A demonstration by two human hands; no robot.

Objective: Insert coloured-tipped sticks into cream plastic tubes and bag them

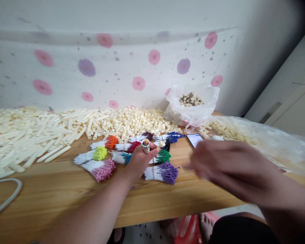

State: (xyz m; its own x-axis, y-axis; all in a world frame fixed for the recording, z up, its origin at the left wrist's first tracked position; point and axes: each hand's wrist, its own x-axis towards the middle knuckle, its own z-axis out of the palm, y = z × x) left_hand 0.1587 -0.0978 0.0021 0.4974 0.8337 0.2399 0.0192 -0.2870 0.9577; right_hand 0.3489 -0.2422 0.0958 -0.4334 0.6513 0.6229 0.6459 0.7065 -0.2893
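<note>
My left hand [139, 162] is closed around an upright white pen barrel [145, 146], with several coloured tips showing in its open top. A small cream plastic piece [161, 144] sticks out by the thumb of the same hand. Around and under this hand lie rubber-banded bundles of pen refills: a pink bundle [101, 169], a yellow-green bundle [93, 155], an orange bundle [105, 141], a purple bundle [162, 173], a green bundle [163, 156] and a blue bundle [171, 137]. My right hand [223, 166] is smeared by motion above the table's right side; its fingers cannot be made out.
Long cream tubes [40, 135] are heaped at the back left, beside a pile of short cream parts [139, 120]. A white plastic bag [173, 105] holds metal-and-cream pieces. A phone [194, 139] lies near more small parts [231, 134] and clear plastic sheeting [277, 139]. A white cable [16, 191] curves at left.
</note>
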